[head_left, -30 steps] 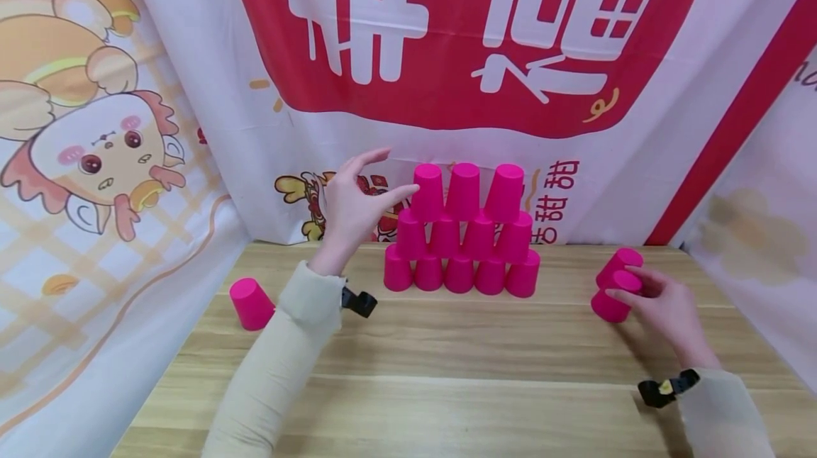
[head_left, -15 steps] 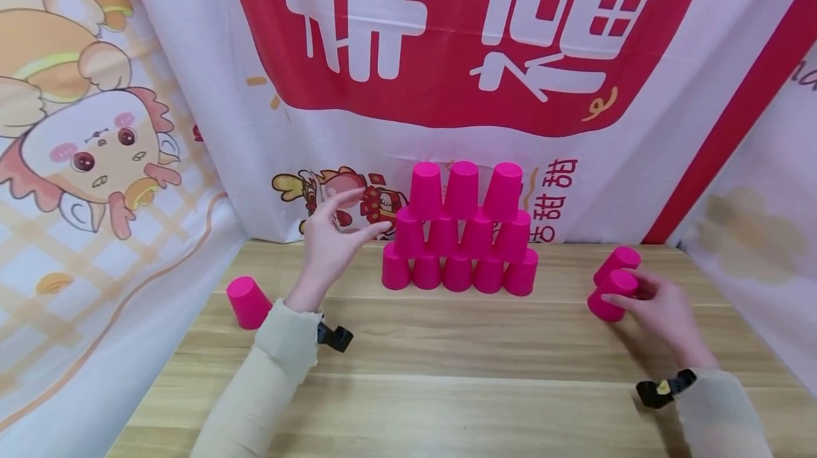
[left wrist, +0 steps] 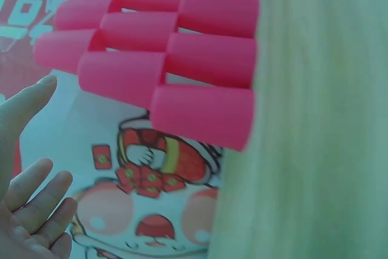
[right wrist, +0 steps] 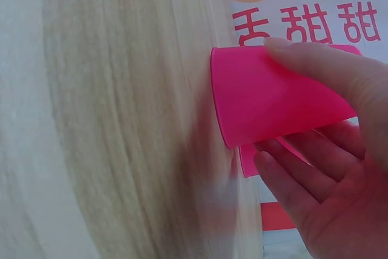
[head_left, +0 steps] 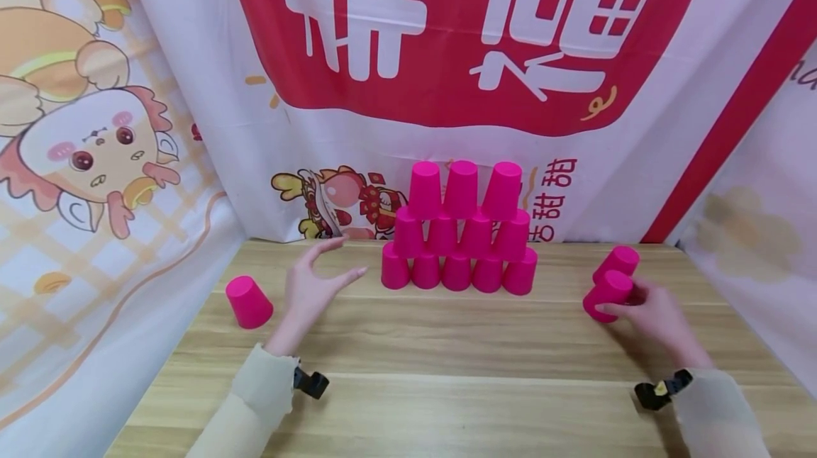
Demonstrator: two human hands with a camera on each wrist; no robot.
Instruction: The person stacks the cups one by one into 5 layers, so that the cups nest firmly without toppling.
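Pink cups stand upside down in a stacked wall (head_left: 442, 235) at the back of the table, with three cups in its top row. My left hand (head_left: 309, 288) holds nothing; its thumb and fingers are spread apart, left of the wall. A single pink cup (head_left: 249, 303) stands upside down to the left of that hand. On the right side, my right hand (head_left: 660, 320) grips another upside-down cup (right wrist: 273, 92) between thumb and fingers, and this cup tilts a little. Just behind it is one more pink cup (head_left: 620, 259), partly hidden.
The wooden table (head_left: 421, 408) reaches to a printed cloth backdrop (head_left: 434, 142) just behind the stack. A cartoon-printed cloth (head_left: 108, 181) hangs on the left, and a white cloth (head_left: 759, 188) on the right.
My left hand has moved away from the top of the stack, down and to the left. The cup in my right hand has shifted slightly left and now leans.
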